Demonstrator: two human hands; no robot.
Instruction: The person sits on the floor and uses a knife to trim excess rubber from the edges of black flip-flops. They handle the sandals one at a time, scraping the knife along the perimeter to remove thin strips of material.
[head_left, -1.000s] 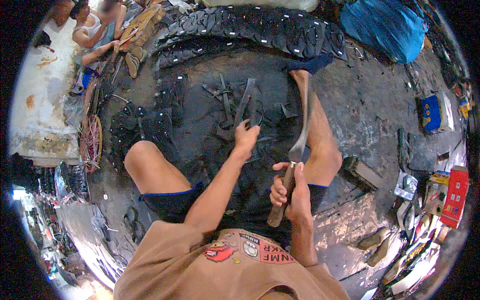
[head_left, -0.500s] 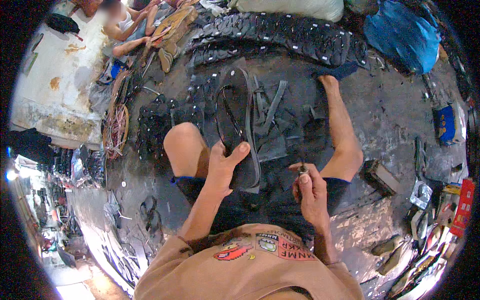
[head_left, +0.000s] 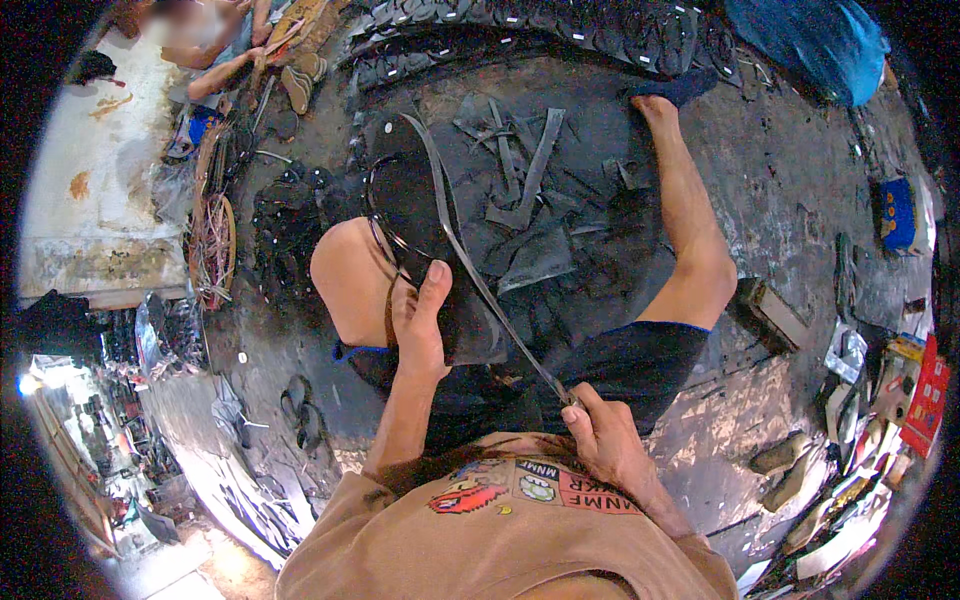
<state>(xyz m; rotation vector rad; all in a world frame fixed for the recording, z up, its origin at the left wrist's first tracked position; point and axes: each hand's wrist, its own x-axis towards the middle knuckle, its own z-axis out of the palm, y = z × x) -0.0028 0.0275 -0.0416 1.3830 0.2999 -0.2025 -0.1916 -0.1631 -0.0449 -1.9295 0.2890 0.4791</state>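
Dark, scuffed floor (head_left: 800,190) spreads beneath your legs, with a row of black sandals (head_left: 540,32) along its far edge and a blue bag (head_left: 820,48) toward its far right corner. Your left hand (head_left: 425,325) grips one black sandal (head_left: 422,225) near its heel, thumb on top, between your knees and closer to the left. Its long axis points away from you, toe end leaning left. Your right hand (head_left: 610,438) is closed on the near end of a long grey strip (head_left: 518,340); I cannot tell whether it is blade or rubber. From those fingers, the sandal lies ahead and left; the left hand is nearer. The strip slants along its right side, the left knee (head_left: 348,285) crowds your left hand, and dark scraps (head_left: 535,175) lie on the floor to the sandal's right.
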